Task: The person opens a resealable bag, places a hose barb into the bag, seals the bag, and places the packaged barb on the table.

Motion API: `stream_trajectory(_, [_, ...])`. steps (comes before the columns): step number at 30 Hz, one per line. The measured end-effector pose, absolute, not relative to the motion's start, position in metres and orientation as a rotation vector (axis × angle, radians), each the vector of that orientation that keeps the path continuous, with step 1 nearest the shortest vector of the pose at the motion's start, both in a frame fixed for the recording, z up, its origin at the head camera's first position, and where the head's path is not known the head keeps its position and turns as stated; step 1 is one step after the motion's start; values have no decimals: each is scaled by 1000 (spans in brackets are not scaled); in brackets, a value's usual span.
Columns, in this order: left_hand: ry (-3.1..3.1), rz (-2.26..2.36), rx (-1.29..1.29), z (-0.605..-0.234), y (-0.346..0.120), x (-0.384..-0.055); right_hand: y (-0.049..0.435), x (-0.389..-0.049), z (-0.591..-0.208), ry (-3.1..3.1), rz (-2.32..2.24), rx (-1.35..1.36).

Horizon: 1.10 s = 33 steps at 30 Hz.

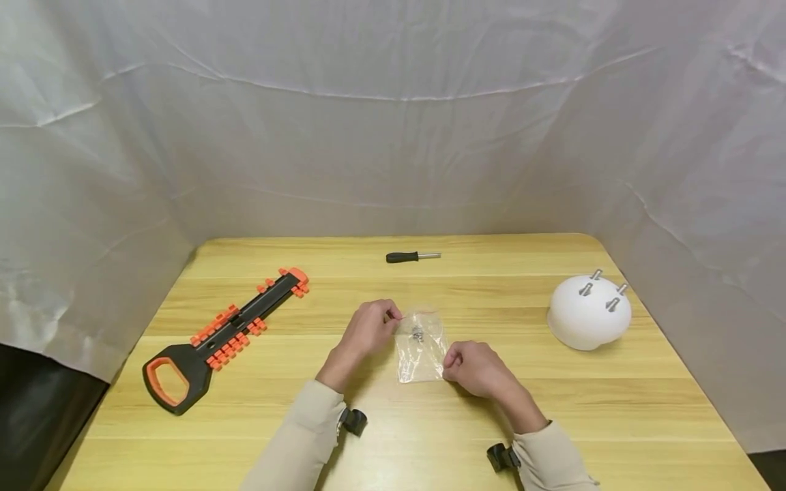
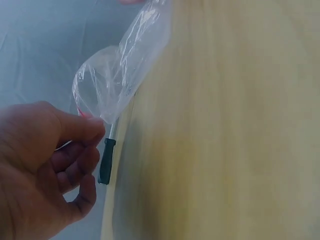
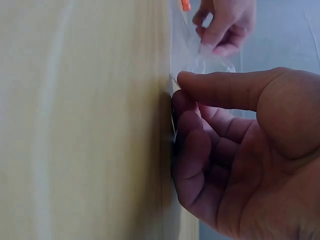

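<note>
A clear plastic zip bag (image 1: 421,361) with a red strip at its mouth lies in front of the person, small metal screws (image 1: 417,333) showing inside it. The left hand (image 1: 372,327) pinches the bag's upper left corner between thumb and forefinger. In the left wrist view the bag (image 2: 125,65) puffs out at its mouth beside those fingertips. At the lower right corner, the right hand (image 1: 477,368) pinches the bag's edge with thumb and forefinger; its other fingers are curled, as the right wrist view of the hand (image 3: 225,145) shows.
A black-handled screwdriver (image 1: 402,257) lies near the table's far edge. To the left is a black and orange handled rack (image 1: 236,331) with orange clips. At right stands a white rounded piece (image 1: 583,317) with several metal pegs on top. Grey cloth (image 1: 393,150) surrounds the table (image 1: 405,443).
</note>
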State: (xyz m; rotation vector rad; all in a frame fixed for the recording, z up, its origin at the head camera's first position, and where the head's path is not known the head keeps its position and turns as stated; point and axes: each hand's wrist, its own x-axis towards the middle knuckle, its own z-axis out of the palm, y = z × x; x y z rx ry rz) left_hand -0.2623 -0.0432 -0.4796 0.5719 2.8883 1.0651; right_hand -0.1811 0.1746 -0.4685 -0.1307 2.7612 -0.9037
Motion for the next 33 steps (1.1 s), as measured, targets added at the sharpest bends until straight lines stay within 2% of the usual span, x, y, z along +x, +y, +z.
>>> stream_trajectory(20, [2804, 1568, 719, -443, -42, -270, 165, -177, -470, 2850, -915, -127])
stream_trajectory(33, [2845, 1578, 749, -427, -41, -260, 168, -182, -472, 2889, -1057, -24])
